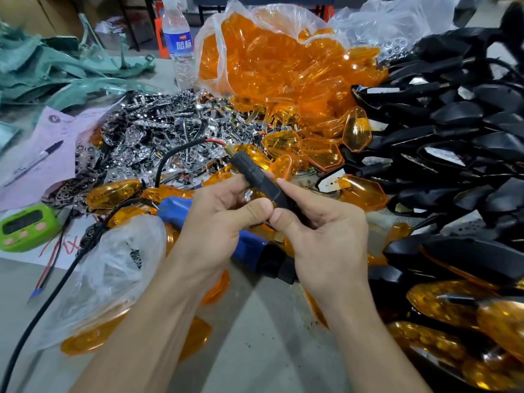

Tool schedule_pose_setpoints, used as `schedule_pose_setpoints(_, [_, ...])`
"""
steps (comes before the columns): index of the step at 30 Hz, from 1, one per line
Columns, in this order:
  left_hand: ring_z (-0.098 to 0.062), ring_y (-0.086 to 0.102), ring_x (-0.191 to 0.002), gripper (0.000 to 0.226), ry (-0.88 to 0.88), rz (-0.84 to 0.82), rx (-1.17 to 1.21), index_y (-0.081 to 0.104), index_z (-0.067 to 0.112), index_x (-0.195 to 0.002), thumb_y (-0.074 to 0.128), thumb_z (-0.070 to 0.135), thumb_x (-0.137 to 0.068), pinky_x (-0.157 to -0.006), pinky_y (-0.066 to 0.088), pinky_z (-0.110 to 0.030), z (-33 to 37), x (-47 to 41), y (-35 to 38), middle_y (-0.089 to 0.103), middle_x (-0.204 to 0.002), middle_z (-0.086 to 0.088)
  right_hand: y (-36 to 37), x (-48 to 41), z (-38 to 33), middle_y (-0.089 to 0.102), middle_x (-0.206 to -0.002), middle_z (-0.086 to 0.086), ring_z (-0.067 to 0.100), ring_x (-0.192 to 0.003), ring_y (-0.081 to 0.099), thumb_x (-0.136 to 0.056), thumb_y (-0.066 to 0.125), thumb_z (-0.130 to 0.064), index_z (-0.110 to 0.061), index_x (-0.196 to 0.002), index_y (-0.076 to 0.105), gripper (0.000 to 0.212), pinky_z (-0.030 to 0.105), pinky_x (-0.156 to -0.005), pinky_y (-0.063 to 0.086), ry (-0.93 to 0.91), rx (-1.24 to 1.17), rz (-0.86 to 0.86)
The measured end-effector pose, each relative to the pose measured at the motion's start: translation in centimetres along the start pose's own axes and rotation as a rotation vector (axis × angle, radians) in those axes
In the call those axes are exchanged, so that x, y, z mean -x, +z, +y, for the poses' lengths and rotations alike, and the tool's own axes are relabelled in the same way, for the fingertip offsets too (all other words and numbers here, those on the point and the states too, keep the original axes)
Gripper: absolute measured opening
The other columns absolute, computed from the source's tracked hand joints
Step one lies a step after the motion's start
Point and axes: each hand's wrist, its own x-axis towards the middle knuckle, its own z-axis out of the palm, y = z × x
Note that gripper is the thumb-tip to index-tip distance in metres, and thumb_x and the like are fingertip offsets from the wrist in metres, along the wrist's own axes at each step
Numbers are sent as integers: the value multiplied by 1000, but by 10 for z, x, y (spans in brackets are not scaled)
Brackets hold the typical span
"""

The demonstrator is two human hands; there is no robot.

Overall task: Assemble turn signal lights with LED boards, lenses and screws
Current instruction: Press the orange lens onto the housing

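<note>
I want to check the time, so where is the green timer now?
In the head view, the green timer lies at the left edge, just below the pink paper with the marker.

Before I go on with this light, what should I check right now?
1. Black light body gripped by left hand and right hand: ok.
2. Lens seated on it: cannot tell, the fingers cover that part.
3. Wire leaving the body's far end unpinched: ok, it loops freely over the chrome parts.
4. Blue screwdriver within reach: ok, it lies just beneath the hands.
5. Screw ready: cannot tell, none visible.
6. Spare orange lenses nearby: ok.
</note>
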Motion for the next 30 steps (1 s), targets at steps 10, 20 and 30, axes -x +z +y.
schedule_pose_setpoints(10, [-31, 66, -90, 39, -109, 38, -65, 79, 9, -101, 79, 28, -67, -99, 51, -68, 1, -1, 6, 67, -107, -36, -11, -6, -1, 80, -102, -12, 5, -98, 76, -73, 86, 10, -26, -110, 74, 54, 17, -81, 59, 106, -254, -31])
schedule_pose_setpoints(20, [-37, 67, -79, 32, 80, -5, -336, 81, 30, -97, 65, 28, -69, -78, 59, -52, 5, 0, 1, 74, -82, -12, -12, -3, -8, 79, -107, -13, 10, -106, 75, -84, 75, 10, -37, -112, 73, 54, 22, -86, 59, 73, -222, -230])
schedule_pose_setpoints(30, [-11, 71, -77, 24, 105, 7, -227, 84, 33, -94, 74, 28, -73, -71, 57, -22, 7, 0, -1, 79, -84, -7, -13, -4, -9, 81, -105, 3, 17, -96, 77, -89, 69, 6, -17, -120, 74, 39, 29, -79, 62, 258, -357, -213])
